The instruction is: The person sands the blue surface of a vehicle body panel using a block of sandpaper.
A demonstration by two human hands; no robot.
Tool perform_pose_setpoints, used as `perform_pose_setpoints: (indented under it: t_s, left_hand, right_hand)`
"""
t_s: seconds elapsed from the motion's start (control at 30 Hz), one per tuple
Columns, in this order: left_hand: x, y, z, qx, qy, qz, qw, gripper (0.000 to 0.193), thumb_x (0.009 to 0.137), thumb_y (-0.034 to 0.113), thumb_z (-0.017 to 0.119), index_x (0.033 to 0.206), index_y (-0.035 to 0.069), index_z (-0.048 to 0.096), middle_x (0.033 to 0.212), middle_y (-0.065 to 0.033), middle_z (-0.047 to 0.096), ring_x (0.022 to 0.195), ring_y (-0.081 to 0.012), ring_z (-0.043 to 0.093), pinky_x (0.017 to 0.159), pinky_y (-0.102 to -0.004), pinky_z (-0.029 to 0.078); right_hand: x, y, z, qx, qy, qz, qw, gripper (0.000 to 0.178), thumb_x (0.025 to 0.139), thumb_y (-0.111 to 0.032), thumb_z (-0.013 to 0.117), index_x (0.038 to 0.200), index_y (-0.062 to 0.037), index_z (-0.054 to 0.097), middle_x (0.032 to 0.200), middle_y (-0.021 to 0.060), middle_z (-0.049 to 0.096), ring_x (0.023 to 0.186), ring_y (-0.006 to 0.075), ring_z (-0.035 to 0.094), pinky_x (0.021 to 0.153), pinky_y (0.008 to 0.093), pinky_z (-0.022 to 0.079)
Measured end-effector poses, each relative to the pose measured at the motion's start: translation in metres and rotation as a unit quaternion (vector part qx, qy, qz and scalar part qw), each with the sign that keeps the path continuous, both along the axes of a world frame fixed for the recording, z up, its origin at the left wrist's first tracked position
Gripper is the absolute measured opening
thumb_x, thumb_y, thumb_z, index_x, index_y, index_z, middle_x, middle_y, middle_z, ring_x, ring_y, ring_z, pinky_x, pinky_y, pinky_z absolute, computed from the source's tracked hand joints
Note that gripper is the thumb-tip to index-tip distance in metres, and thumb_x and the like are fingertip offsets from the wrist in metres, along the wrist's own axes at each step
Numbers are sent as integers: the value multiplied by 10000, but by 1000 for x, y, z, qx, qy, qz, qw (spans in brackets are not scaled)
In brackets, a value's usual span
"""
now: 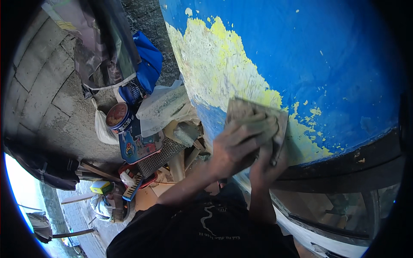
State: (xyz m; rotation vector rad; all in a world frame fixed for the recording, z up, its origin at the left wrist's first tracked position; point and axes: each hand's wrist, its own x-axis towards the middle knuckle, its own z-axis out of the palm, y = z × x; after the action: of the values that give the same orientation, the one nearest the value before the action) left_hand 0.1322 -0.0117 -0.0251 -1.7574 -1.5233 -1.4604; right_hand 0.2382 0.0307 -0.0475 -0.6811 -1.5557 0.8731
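A blue-painted wall [331, 64] has a large bare patch [215, 56], whitish with yellow edges, where the paint is gone. Against the lower part of this patch lies a flat, squarish, grey-brown pad [238, 108], dusty and stiff-looking; its exact kind does not show clearly. My left hand [241, 139] is spread over the pad's face with bent fingers, gripping it. Beneath and to the right, my right hand [267, 163] grips the pad's lower right part, its fingers partly hidden behind the left hand and the pad.
On the left, a round tin [118, 116], a white plastic bag [103, 124], a blue bag [148, 64] and a picture-printed tray [140, 144] crowd together. A toy keyboard [132, 188] lies lower down. Below the blue paint runs a dark ledge [340, 167] above a window frame [327, 228].
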Motion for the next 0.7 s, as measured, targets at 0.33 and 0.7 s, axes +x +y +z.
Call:
perform_pose_setpoints:
  t_s: [0.33, 0.7]
  left_hand:
    - [10, 9, 27, 67, -9, -30, 997, 452, 611, 61, 743, 1060, 90, 690, 1127, -51, 644, 1065, -241, 626, 765, -322, 537]
    - [5, 15, 38, 55, -49, 1, 997, 503, 560, 42, 773, 1055, 74, 690, 1137, -78, 644, 970, -247, 641, 769, -325, 523]
  right_hand:
    - [6, 8, 54, 92, -36, -23, 995, 289, 892, -105, 581, 1111, 81, 608, 884, 127, 682, 796, 161, 644, 707, 291, 505]
    - [-12, 19, 78, 135, 24, -15, 990, 135, 889, -73, 581, 931, 55, 583, 787, 97, 643, 679, 140, 539, 632, 311, 445]
